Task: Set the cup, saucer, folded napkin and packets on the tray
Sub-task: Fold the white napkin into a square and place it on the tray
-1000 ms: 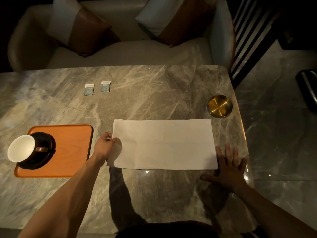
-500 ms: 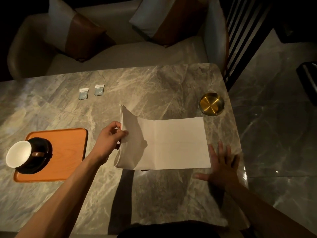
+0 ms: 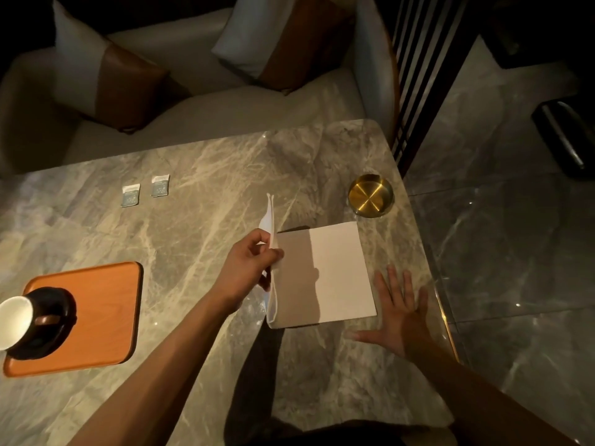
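**Ana:** Head camera first, reading from the left. We see the cup (image 3: 14, 320) lying tipped on its saucer (image 3: 48, 323), both at the left end of the tray (image 3: 106, 300), so that pair is already in place. The two packets (image 3: 145, 190) lie side by side on the table (image 3: 199, 175), well apart from the tray, beyond it.

**Ben:** Then our left hand (image 3: 248, 268). It pinches the left edge of the napkin (image 3: 335, 272) between thumb and fingers, and that half stands nearly upright over the half lying flat.

**Ana:** So we judge the step in hand to be folding the napkin in two, with the fold about halfway over.

**Ben:** To do it well, we lay the lifted half down towards the right, so its edge meets the right edge squarely, corner to corner, before we let go.

**Ana:** And our right hand (image 3: 399, 310)? It lies flat on the table with fingers spread, just beside the napkin's right edge. We cannot tell whether it touches the cloth.

**Ben:** We think it helps to press those fingers on the lower layer, so it does not slide as the top half lands.

**Ana:** Then we smooth along the crease on the left side. The gold dish (image 3: 371, 196) sits near the napkin's far right corner, so we keep the cloth clear of it.
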`<state>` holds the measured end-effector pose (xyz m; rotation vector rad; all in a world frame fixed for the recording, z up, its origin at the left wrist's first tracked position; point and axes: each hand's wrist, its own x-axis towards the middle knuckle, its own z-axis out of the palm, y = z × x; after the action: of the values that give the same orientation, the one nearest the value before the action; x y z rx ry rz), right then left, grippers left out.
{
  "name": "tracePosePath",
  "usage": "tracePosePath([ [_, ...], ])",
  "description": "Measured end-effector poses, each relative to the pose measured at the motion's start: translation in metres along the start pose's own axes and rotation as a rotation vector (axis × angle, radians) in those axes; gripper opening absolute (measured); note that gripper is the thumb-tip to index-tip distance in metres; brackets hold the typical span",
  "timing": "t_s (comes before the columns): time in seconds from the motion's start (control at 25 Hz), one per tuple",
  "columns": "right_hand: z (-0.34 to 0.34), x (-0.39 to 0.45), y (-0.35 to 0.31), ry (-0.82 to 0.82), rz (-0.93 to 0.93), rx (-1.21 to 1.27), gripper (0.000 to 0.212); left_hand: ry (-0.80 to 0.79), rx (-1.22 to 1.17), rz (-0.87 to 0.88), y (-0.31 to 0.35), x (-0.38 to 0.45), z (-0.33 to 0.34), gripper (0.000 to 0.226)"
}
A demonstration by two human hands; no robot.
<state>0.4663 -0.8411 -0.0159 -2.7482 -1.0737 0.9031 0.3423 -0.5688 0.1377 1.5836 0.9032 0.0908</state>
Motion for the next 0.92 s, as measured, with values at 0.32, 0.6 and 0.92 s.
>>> tracePosePath([
  [0.32, 0.001, -0.010, 0.020, -0.001, 0.046, 0.057, 0.138, -0.053, 0.096, -0.060, -0.004, 0.035, 0.062, 0.011],
  [0.6, 0.002, -0.009, 0.019, 0.020, 0.048, 0.060, 0.136, -0.117, 0.279, -0.141, -0.020, 0.067, 0.112, 0.012],
  [0.92, 0.005, -0.008, 0.020, 0.076, 0.036, 0.042, 0.133, -0.188, 0.538, -0.196, -0.037, 0.085, 0.154, 0.011],
])
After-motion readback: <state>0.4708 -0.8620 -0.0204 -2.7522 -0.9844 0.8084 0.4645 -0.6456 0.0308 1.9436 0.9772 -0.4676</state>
